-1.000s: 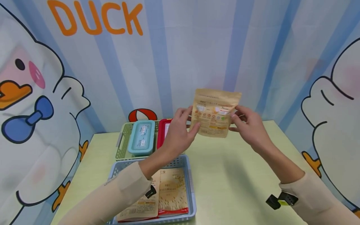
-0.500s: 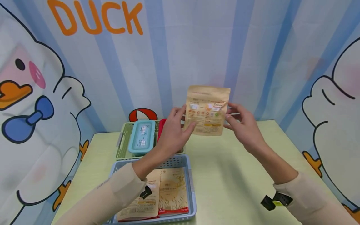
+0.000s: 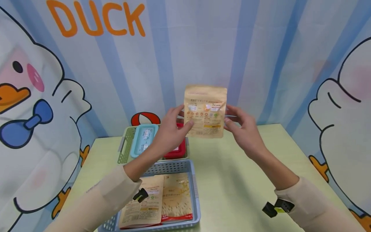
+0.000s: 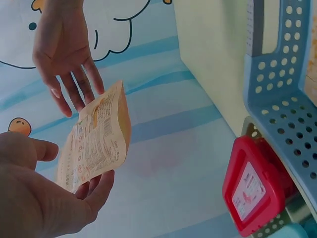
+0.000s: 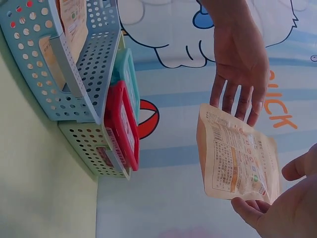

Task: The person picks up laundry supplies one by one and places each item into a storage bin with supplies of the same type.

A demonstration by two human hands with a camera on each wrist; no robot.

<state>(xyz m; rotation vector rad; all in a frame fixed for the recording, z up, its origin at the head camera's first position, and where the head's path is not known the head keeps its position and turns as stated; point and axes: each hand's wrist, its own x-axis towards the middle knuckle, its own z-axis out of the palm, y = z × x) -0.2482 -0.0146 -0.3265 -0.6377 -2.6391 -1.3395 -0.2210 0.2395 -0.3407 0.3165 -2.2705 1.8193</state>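
Note:
A tan paper pouch (image 3: pixel 205 111) with printed text and small icons is held upright above the table, in front of the curtain. My left hand (image 3: pixel 171 130) holds its left edge, thumb over the printed face and fingers behind. At the right edge, my right hand (image 3: pixel 244 133) has its thumb tip against the side and its other fingers partly hidden behind the pouch. Seen from the left wrist, the pouch (image 4: pixel 99 139) spans the space between both hands. In the right wrist view, the left fingers (image 5: pixel 242 101) reach the pouch's far edge.
A blue basket (image 3: pixel 193 190) at the table's front holds several tan pouches (image 3: pixel 176 196). Behind it, a green basket (image 3: pixel 123 154) carries a teal-lidded box (image 3: pixel 143 137) and a red-lidded box (image 3: pixel 178 149). A striped duck-print curtain (image 3: pixel 203 48) rises behind the pale table (image 3: pixel 232 180).
Both hands have carried the pouch left and slightly up. The pouch has turned from a slight tilt to nearly upright, and more of the red-lidded box shows.

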